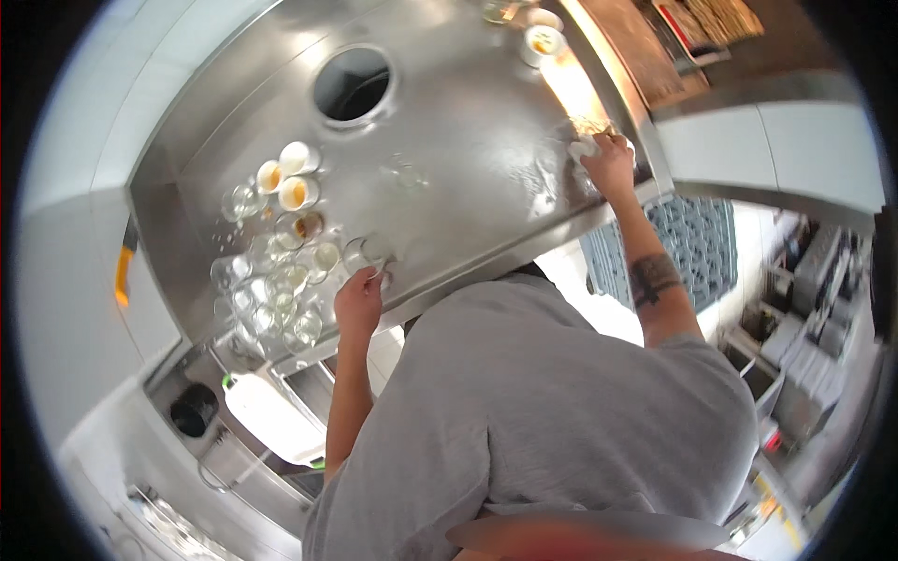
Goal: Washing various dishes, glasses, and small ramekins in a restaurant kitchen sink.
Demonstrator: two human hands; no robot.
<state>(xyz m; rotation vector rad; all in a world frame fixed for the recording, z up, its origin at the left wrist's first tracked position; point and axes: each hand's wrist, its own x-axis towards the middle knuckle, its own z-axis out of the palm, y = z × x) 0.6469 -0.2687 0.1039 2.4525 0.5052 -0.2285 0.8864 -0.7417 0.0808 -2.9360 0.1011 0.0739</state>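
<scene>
At the steel counter's near edge, my left hand [358, 303] grips a clear glass [363, 254] by its handle or rim; which one I cannot tell. My right hand [610, 167] presses a white crumpled cloth [581, 149] against the steel counter [463, 140] near its right end. Wet streaks [540, 184] shine just left of the cloth. Beside my left hand stands a crowd of clear glasses [263, 301], some with residue inside. Behind them are three white cups, among them a white cup [297, 193] with an orange-brown residue.
A round hole [352, 84] opens in the counter's back. More white cups [544, 43] stand at the far right. White bits lie near the glasses. Left are a yellow-handled tool [123, 273] on the wall and a white board [273, 419] over a sink. Grey racks [691, 245] sit below right.
</scene>
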